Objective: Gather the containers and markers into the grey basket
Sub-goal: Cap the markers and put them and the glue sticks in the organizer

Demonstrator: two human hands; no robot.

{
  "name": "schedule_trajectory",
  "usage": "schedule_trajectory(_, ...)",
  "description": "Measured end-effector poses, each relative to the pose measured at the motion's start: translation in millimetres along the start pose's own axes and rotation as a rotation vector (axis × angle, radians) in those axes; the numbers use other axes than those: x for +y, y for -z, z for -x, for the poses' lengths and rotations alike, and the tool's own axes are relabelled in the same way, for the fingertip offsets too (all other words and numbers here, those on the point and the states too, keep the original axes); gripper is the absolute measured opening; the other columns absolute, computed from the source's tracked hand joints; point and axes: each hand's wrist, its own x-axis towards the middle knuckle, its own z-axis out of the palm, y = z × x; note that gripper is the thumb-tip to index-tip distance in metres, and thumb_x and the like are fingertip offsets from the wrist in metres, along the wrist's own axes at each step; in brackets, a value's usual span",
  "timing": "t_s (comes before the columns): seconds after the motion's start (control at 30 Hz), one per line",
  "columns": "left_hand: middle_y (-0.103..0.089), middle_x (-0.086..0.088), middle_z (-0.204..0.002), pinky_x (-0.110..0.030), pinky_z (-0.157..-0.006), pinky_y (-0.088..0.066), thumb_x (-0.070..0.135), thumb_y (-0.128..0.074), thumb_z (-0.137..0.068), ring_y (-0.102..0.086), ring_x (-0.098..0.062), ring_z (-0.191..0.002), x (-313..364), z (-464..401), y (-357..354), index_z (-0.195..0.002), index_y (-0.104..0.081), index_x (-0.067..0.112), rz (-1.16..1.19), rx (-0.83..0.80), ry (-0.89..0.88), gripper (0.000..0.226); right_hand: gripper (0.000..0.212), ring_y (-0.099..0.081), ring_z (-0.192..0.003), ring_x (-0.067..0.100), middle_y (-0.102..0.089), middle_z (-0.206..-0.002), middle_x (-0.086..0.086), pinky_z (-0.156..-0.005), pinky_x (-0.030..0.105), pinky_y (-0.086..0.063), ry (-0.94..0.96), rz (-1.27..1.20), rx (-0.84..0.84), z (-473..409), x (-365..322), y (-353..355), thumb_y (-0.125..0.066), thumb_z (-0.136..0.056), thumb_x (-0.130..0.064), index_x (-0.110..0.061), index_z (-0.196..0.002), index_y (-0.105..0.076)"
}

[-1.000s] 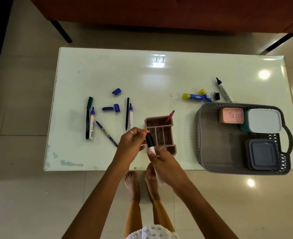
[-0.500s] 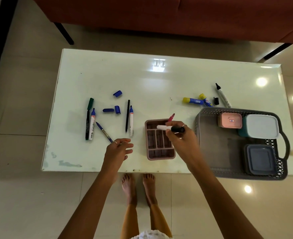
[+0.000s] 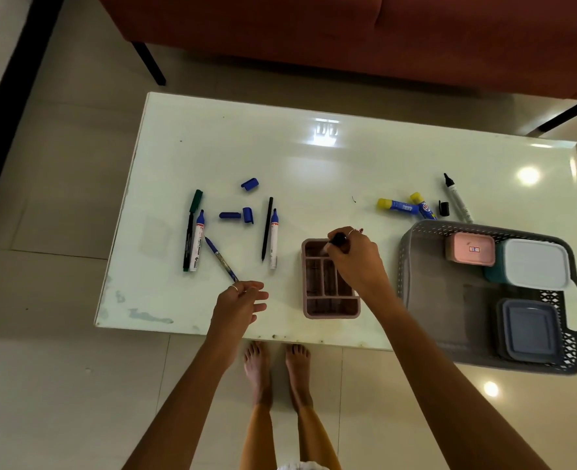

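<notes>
Black-capped marker (image 3: 337,239) pinched in the right hand (image 3: 356,257), cap end up near the thumb and forefinger, white barrel angled down into the far-left compartment of the pink organiser tray (image 3: 329,307). Most of the barrel is hidden by the fingers; cannot tell whether the tip touches the tray floor. Right hand closed around the marker, wrist crossing over the tray's right side.

Left hand (image 3: 238,303) over the table (image 3: 314,164) left of the tray, fingers loosely spread, holding nothing. Its fingertips sit right at the near end of a thin blue pen (image 3: 220,257); contact not clear.

Further left: a green-capped black pen (image 3: 192,228) and an uncapped blue marker (image 3: 198,242) side by side. Nearer the tray: a thin black pen (image 3: 267,228) beside a second uncapped blue marker (image 3: 274,242). Three loose blue caps (image 3: 243,215) above them.

Grey basket (image 3: 416,266) at the right, overhanging the table's near edge. Inside: pink container (image 3: 470,250), white-lidded teal container (image 3: 536,264), dark grey container (image 3: 529,329). Beyond the basket's far rim: two yellow-capped glue sticks (image 3: 405,205), a loose black cap (image 3: 444,208), an uncapped black marker (image 3: 456,196).
</notes>
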Motion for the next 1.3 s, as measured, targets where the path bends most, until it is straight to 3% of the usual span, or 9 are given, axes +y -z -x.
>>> schedule_trajectory(0.17, -0.068, -0.004, -0.100, -0.026, -0.079, -0.046, 0.016, -0.045, -0.097, -0.064, -0.016, -0.087, -5.1, -1.0, 8.5, -0.105, -0.062, 0.013, 0.018, 0.017, 0.014, 0.020, 0.029, -0.058, -0.071, 0.012, -0.066, -0.109, 0.009, -0.053, 0.012, -0.039, -0.003, 0.014, 0.063, -1.6, -1.7, 2.7, -0.051, -0.093, -0.015, -0.016, -0.122, -0.054)
schedule_trajectory(0.37, -0.068, -0.004, -0.101, -0.026, -0.080, -0.047, 0.017, -0.045, -0.097, -0.064, -0.018, -0.090, -6.0, -3.5, 18.3, -0.105, -0.062, 0.014, 0.040, 0.030, 0.024, 0.019, 0.024, -0.054, -0.063, 0.004, -0.061, -0.075, -0.003, -0.054, 0.015, -0.040, 0.044, -0.013, 0.171, 8.6, -17.1, 6.2, -0.050, -0.094, -0.015, -0.018, -0.117, -0.056)
schedule_trajectory(0.47, -0.068, -0.004, -0.100, -0.025, -0.079, -0.046, 0.017, -0.046, -0.096, -0.064, -0.016, -0.086, -6.4, -6.1, 23.0, -0.104, -0.062, 0.014, 0.060, 0.037, 0.035, 0.018, 0.022, -0.060, -0.066, 0.010, -0.065, -0.073, 0.000, -0.061, 0.022, -0.049, 0.084, -0.017, 0.146, 14.1, -30.4, 2.0, -0.049, -0.094, -0.015, -0.018, -0.115, -0.057)
schedule_trajectory(0.67, -0.067, -0.005, -0.100, -0.024, -0.074, -0.044, 0.016, -0.046, -0.096, -0.062, -0.016, -0.085, -7.8, -11.3, 34.2, -0.100, -0.063, 0.014, 0.092, 0.041, 0.058, 0.017, 0.017, -0.056, -0.059, 0.002, -0.057, -0.068, -0.008, -0.061, 0.012, -0.050, 0.170, 0.054, -0.005, 17.1, -48.9, -31.1, -0.050, -0.095, -0.015, -0.017, -0.109, -0.059)
schedule_trajectory(0.77, -0.067, -0.006, -0.098, -0.024, -0.072, -0.044, 0.015, -0.047, -0.096, -0.062, -0.017, -0.084, -8.3, -15.0, 40.7, -0.094, -0.062, 0.016, 0.107, 0.056, 0.068, 0.016, 0.019, -0.055, -0.059, 0.002, -0.061, -0.080, -0.003, -0.057, 0.005, -0.041, 0.187, 0.103, -0.085, 10.8, -56.0, -53.5, -0.050, -0.095, -0.015, -0.015, -0.112, -0.059)
schedule_trajectory(0.87, -0.066, -0.008, -0.103, -0.025, -0.073, -0.044, 0.015, -0.046, -0.096, -0.062, -0.021, -0.091, -8.6, -21.1, 45.9, -0.105, -0.061, 0.011, 0.110, 0.064, 0.089, 0.018, 0.020, -0.060, -0.075, 0.013, -0.065, -0.101, 0.009, -0.070, 0.015, -0.047, 0.162, 0.140, -0.131, -5.0, -62.9, -74.0, -0.048, -0.095, -0.010, -0.008, -0.112, -0.059)
schedule_trajectory(1.0, -0.067, -0.009, -0.107, -0.027, -0.075, -0.046, 0.016, -0.045, -0.097, -0.063, -0.022, -0.094, -5.3, -31.8, 53.1, -0.111, -0.061, 0.008, 0.099, 0.067, 0.102, 0.022, 0.027, -0.059, -0.098, 0.021, -0.055, -0.123, 0.012, -0.082, 0.022, -0.046, 0.073, 0.247, -0.180, -32.5, -66.6, -96.7, -0.047, -0.094, -0.006, -0.005, -0.119, -0.054)
schedule_trajectory(1.13, -0.066, -0.008, -0.105, -0.028, -0.077, -0.046, 0.016, -0.043, -0.098, -0.062, -0.022, -0.096, 1.6, -45.2, 59.2, -0.112, -0.060, 0.008, 0.085, 0.076, 0.097, 0.024, 0.040, -0.056, -0.111, 0.030, -0.045, -0.130, 0.015, -0.092, 0.034, -0.050, -0.026, 0.282, -0.186, -50.2, -63.6, -110.5, -0.046, -0.091, -0.001, -0.003, -0.131, -0.044)
schedule_trajectory(1.3, -0.066, -0.005, -0.100, -0.030, -0.079, -0.045, 0.017, -0.044, -0.097, -0.062, -0.021, -0.093, 12.9, -63.8, 60.8, -0.107, -0.060, 0.011, 0.083, 0.071, 0.088, 0.020, 0.057, -0.051, -0.119, 0.033, -0.042, -0.134, 0.019, -0.097, 0.036, -0.045, -0.086, 0.287, -0.151, -62.7, -59.1, -123.6, -0.045, -0.091, 0.000, -0.001, -0.143, -0.021)
